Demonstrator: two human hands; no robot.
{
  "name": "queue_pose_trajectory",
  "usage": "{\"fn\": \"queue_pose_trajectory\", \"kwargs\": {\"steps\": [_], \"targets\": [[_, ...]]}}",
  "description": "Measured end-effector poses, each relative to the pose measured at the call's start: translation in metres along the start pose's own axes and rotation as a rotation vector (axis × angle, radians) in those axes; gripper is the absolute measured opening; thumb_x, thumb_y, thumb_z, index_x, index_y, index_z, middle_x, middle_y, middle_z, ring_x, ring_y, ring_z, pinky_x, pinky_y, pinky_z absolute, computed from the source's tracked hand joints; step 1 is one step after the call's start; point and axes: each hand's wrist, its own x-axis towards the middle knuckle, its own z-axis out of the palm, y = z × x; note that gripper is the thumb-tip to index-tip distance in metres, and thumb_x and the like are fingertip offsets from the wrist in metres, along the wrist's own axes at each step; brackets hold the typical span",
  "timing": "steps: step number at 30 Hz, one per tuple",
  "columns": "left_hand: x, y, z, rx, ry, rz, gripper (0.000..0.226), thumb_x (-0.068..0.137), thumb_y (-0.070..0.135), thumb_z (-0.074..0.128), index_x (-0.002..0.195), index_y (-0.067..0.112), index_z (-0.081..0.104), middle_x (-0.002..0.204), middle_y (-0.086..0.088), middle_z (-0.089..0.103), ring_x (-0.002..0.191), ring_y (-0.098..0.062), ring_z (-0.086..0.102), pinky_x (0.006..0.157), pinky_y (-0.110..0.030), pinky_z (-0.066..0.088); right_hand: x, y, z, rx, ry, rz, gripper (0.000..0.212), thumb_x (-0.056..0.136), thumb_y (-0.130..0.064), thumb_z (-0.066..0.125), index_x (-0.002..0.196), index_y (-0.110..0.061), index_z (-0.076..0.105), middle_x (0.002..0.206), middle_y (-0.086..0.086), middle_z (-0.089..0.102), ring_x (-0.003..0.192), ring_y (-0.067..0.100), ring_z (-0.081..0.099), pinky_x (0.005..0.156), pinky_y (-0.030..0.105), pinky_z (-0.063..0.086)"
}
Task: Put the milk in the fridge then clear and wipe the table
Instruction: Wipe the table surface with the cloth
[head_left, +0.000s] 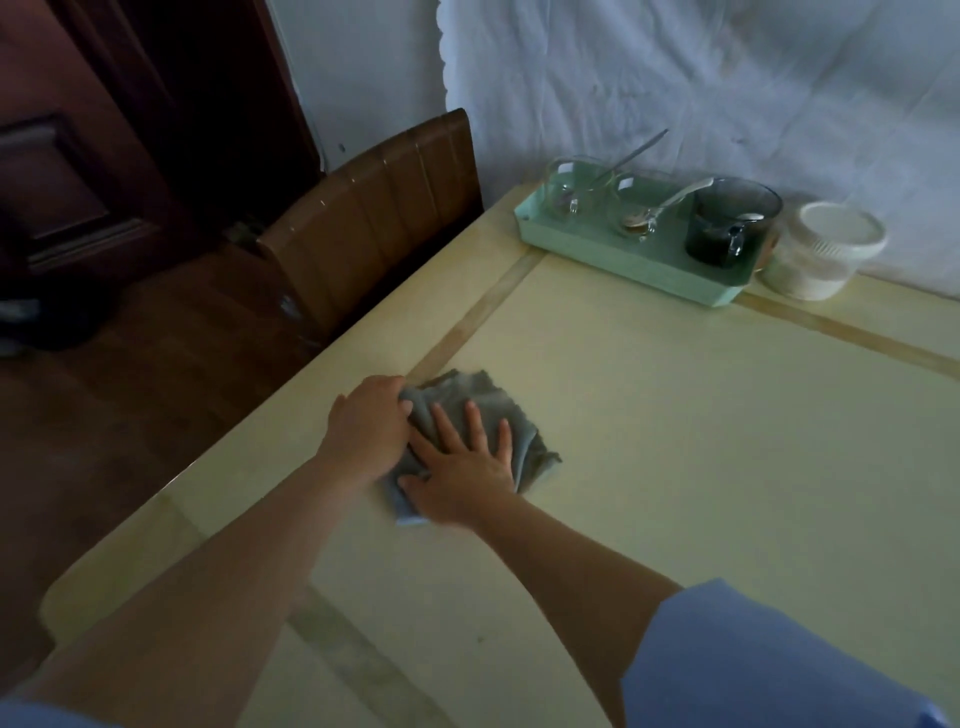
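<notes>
My left hand (371, 423) curled over left edge of grey cloth (488, 397), gripping it. My right hand (465, 467) flat on cloth, fingers spread, pressing. Cloth lies on cream table (675, 467), near left side. Green tray (623, 270) at far corner, well apart.

A person is wearing a blue short-sleeved top (831, 696), the right sleeve (727, 634) hanging loose and wide, a sliver of the left sleeve (36, 716) showing at the corner, both arms running bare to the left hand (371, 421) and right hand (462, 467).
</notes>
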Motion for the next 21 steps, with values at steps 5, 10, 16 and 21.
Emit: {"fn": "queue_pose_trajectory", "kwargs": {"steps": [5,10,16,21], "targets": [[-0.017,0.007,0.008,0.01,-0.034,0.029,0.041,0.097,0.026,0.04,0.136,0.014,0.042,0.138,-0.01,0.047,0.127,-0.026,0.046,0.108,-0.046,0.034,0.008,0.038,-0.021,-0.007,-0.047,0.025,0.062,0.092,-0.06,0.026,0.145,-0.049,-0.004,0.158,-0.016,-0.014,0.145,0.025,-0.021,0.112,0.057,-0.013],[-0.013,-0.005,0.013,0.028,-0.101,0.035,0.056,0.095,0.034,0.046,0.145,0.016,0.028,0.151,-0.005,0.033,0.139,-0.023,0.032,0.114,-0.044,0.029,0.03,0.082,-0.045,0.051,-0.017,0.217,0.065,0.09,-0.065,0.025,0.145,-0.05,-0.006,0.157,-0.015,-0.019,0.144,0.026,-0.023,0.113,0.057,-0.012],[0.026,-0.028,0.007,0.031,-0.112,0.082,0.066,0.092,0.036,0.051,0.148,0.018,0.022,0.159,-0.004,0.012,0.147,-0.023,0.012,0.117,-0.037,0.02,0.078,0.079,-0.062,0.047,0.02,0.243,0.065,0.091,-0.065,0.025,0.145,-0.05,-0.008,0.157,-0.014,-0.022,0.143,0.028,-0.025,0.113,0.059,-0.011],[0.056,-0.037,0.002,-0.043,-0.148,0.128,0.073,0.086,0.036,0.062,0.147,0.018,0.027,0.157,0.001,0.022,0.144,-0.018,0.024,0.114,-0.031,0.024,0.127,0.081,-0.083,0.033,0.041,0.252,0.062,0.091,-0.064,0.024,0.145,-0.05,-0.006,0.157,-0.013,-0.02,0.144,0.027,-0.023,0.113,0.059,-0.01]]}}
